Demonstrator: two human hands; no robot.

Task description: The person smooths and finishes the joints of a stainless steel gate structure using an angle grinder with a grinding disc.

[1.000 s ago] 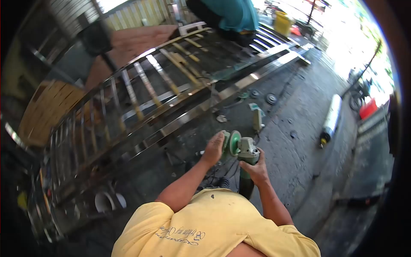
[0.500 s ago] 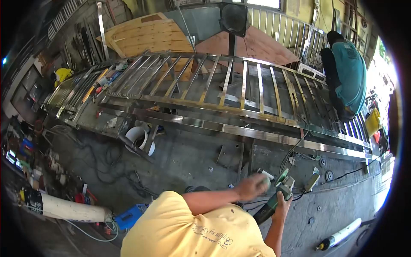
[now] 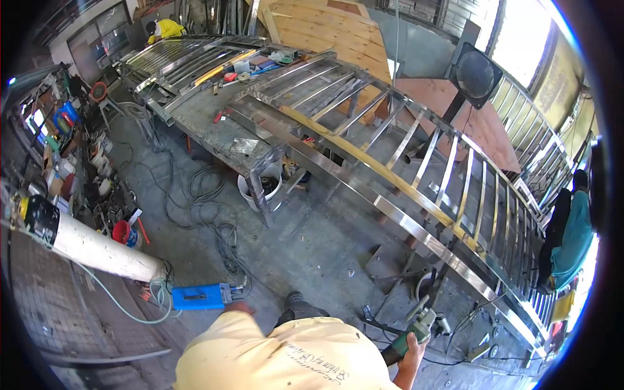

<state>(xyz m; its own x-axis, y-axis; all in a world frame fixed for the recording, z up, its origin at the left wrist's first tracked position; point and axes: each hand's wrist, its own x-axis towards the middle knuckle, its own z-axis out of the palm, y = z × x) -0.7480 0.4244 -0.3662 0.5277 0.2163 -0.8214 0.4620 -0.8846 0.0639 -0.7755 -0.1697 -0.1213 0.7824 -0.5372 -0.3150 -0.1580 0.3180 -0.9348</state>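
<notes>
My right hand is wrapped round the green body of an angle grinder. The grinder's grey head points up and away from me, with a narrow part standing up beside it. A dark cable runs near the grinder. On the other side, a short, blurred piece of my left arm shows past the yellow sleeve; its fingers cannot be made out. Nearest to that arm is a blue box with a dark slot on top, lying on the floor.
A long metal frame with bars spans the workbench. Below stands a white bucket. Cables coil on the floor. A white gas cylinder lies left. A person in teal and another in yellow are nearby.
My view has swung left. My left hand, which was beside the grinder's head, has drawn back to my left side. The grinder stays in my right hand and now sits lower in view.
</notes>
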